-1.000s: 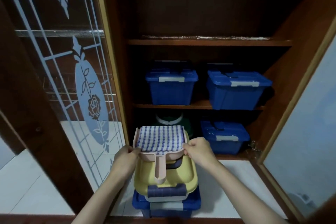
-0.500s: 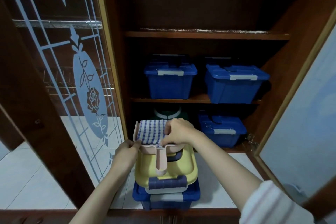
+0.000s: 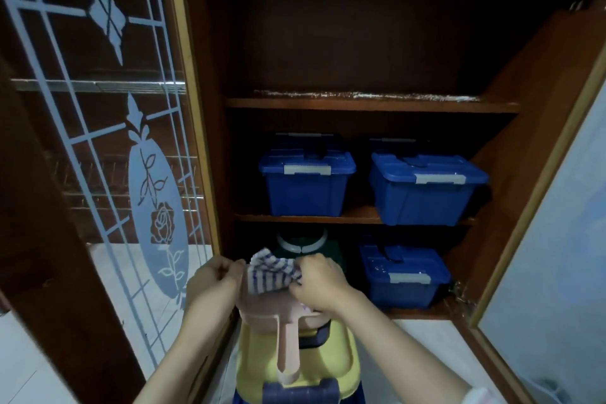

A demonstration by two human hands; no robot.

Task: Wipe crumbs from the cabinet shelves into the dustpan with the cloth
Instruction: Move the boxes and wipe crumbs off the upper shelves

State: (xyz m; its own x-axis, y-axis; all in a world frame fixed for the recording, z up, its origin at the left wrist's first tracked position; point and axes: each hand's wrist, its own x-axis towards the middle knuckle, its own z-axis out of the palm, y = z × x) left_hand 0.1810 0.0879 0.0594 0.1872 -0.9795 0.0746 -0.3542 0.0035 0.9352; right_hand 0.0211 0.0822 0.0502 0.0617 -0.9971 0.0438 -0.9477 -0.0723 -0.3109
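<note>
A pink dustpan lies on a yellow stool in front of the open cabinet, handle toward me. On its pan sits a blue-and-white checked cloth, bunched up. My right hand grips the cloth's right side, fingers curled into the fabric. At the dustpan's left rim, my left hand holds the edge with curled fingers. Pale crumbs line the front of the upper shelf.
Two blue lidded boxes stand on the middle shelf, a third and a green container on the lowest. The yellow stool rests on a blue box. A glass-patterned door stands open left, another door right.
My right hand moved from the dustpan's right edge onto the cloth and gathered it from flat into a bunch. The view tilted upward; my left hand stayed at the left rim.
</note>
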